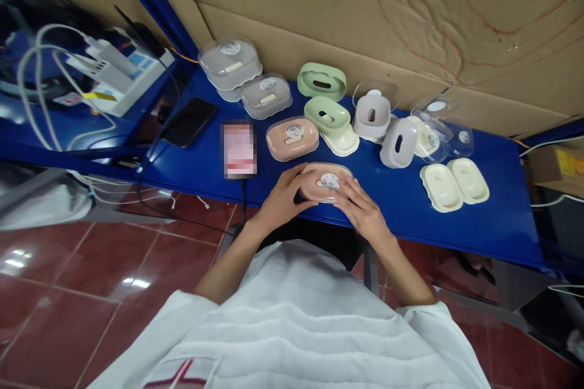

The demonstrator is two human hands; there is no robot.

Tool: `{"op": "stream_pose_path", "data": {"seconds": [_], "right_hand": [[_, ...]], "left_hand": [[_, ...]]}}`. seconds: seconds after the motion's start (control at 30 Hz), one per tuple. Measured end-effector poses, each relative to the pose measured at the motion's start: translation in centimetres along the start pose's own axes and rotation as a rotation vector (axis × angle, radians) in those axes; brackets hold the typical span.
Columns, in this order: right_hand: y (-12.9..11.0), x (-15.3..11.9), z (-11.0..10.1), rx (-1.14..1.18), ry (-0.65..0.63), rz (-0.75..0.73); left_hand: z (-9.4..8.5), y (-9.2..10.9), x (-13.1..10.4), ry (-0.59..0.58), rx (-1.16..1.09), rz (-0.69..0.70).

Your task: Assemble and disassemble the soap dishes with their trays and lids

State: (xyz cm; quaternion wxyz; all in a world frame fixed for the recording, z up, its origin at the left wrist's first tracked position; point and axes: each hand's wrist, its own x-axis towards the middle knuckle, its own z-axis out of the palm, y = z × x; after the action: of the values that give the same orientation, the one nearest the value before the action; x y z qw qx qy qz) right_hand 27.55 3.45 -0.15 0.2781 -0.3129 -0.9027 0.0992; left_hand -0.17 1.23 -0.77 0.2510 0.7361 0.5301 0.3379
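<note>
At the front edge of the blue table, a peach soap box (314, 179) with a see-through lid and a round white sticker is between my hands. My left hand (287, 197) is closed around its left end, thumb at the near side. The fingers of my right hand (360, 209) press on the lid's right part, beside the sticker. Just behind lies a second peach soap box (292, 141), also lidded. Two green box parts (326, 110) stand farther back, with a cream tray (343, 141) touching the nearer one.
Grey lidded boxes (232, 64) sit at the back left. Lavender-grey box parts (399, 143), see-through lids (458, 140) and cream trays (440, 188) lie to the right. A phone (190, 123), a blurred-out device (239, 151) with a cable and a power strip (132, 82) are leftward.
</note>
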Motion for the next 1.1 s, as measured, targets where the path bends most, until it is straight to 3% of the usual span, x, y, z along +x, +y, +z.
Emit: {"op": "stream_pose_path", "data": {"seconds": [0.1, 0.27, 0.47, 0.6, 0.73, 0.83, 0.93, 1.1], "right_hand": [[0.0, -0.1, 0.0, -0.025, 0.047, -0.014], [0.2, 0.1, -0.3, -0.014, -0.017, 0.113], [0.1, 0.1, -0.6, -0.029, 0.011, 0.072], [0.2, -0.2, -0.8, -0.053, -0.041, 0.075], [0.4, -0.8, -1.1, -0.047, -0.009, 0.077], [0.6, -1.3, -1.4, -0.019, 0.063, 0.167], [0.7, -1.2, -1.5, -0.001, 0.099, 0.267], [0.7, -0.5, -0.9, -0.018, 0.066, 0.281]], "left_hand": [[-0.1, 0.1, 0.0, -0.016, 0.000, -0.005], [-0.1, 0.2, 0.0, -0.021, -0.004, 0.006], [-0.4, 0.2, 0.2, -0.036, 0.014, 0.045], [-0.4, 0.1, 0.3, -0.059, 0.016, 0.030], [-0.6, 0.6, -0.3, -0.012, -0.010, 0.050], [-2.3, 1.2, -0.4, 0.115, 0.045, 0.052], [-5.8, 0.7, 1.4, 0.365, 0.137, 0.012], [-11.3, -4.5, 7.8, 0.604, 0.254, -0.092]]}}
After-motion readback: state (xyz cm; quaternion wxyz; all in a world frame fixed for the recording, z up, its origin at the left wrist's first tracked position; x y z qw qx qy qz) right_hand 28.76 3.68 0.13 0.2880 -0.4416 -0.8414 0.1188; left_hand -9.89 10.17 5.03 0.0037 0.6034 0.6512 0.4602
